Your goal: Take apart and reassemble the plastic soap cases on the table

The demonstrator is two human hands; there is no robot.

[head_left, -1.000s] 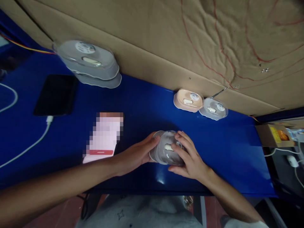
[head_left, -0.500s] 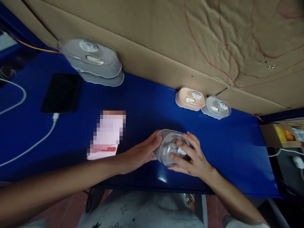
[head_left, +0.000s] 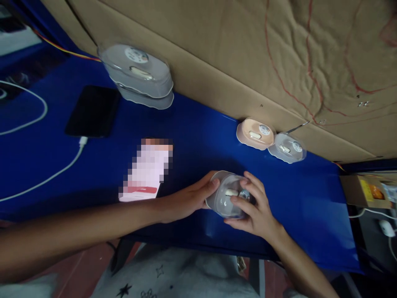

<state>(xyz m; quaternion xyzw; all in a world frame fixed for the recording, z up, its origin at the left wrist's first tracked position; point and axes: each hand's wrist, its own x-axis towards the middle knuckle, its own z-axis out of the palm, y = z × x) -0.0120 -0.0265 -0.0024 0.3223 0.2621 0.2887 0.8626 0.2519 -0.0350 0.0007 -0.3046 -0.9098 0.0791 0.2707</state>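
A small plastic container (head_left: 220,203) with a clear domed lid, a white oblong tab and a round sticker is held above the front of the blue table. My left hand (head_left: 198,195) grips its left side, thumb on the near rim and the other fingers hidden underneath. Across the right part of the lid curve the fingers of my right hand (head_left: 259,215), partly covering the sticker. Lid and body look joined. Farther back, by the cardboard, sit a peach container (head_left: 252,131) and a grey-white container (head_left: 287,150) of similar form.
Two larger stacked grey containers (head_left: 139,78) stand at the back left. A black tablet-like device (head_left: 93,111) with a white cable (head_left: 70,165) lies left. A lit phone (head_left: 145,169) rests near my left forearm. Brown cardboard (head_left: 201,54) lines the back. An open carton (head_left: 353,192) is far right.
The view has shifted slightly, so most things sit a little farther right. My right fingers have moved somewhat on the lid, showing more of the white tab. Both hands still hold the container.
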